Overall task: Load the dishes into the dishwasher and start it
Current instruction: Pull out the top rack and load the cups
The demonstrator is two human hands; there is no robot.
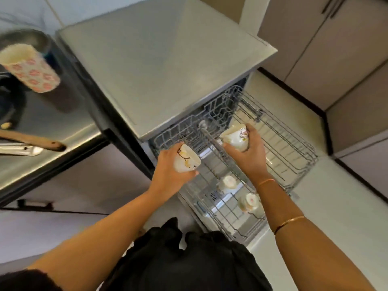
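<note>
I stand over the open dishwasher [168,76] with its wire rack [289,148] pulled out in front of me, and I have a cup in each hand.

My left hand [168,171] is wrapped around a white cup with a dark branch pattern [185,158]; my fingers curl under it and my thumb lies along its side, so the grasp is closed snugly on the cup. I hold it tilted, just above the near left edge of the rack.

My right hand [249,152] grips a second white cup with a small floral mark [235,137], fingers closed round its far side and thumb on the near side. This one tips with its mouth toward the left, and it hangs over the middle of the rack beside the grey bar that runs across it.

Two more cups [227,182] already sit upside down in the rack (one nearer me than the other), between my forearms.

Off to the left, on the steel counter [69,131], stand a tall patterned tumbler [31,68] and a wooden handle [35,140]. Thin bangles [288,222] circle my right forearm.
</note>
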